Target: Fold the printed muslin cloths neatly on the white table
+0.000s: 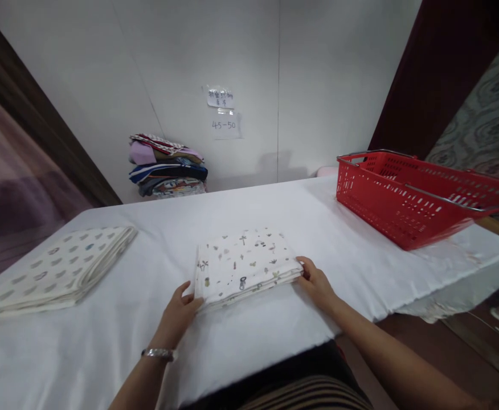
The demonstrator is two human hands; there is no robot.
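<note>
A folded white cloth, printed with small plants, animals and other motifs, is laid flat just below the centre of the frame, on a desk draped in white fabric. Its lower left corner is touched by the left hand, whose thumb is raised and spread from the other fingers; no firm hold is shown there. Its right corner is pinched by the right hand, the fingers nearly closed on the edge. A silvery bracelet is worn on the left wrist. Farther out, a larger folded cream cloth, patterned with grey shapes, is placed at the left of the frame, well apart from both hands. A red basket with metal handles is stood at the right. Above left of centre, folded fabrics are stacked in a pile, and two paper notes are fixed to the pale wall.
</note>
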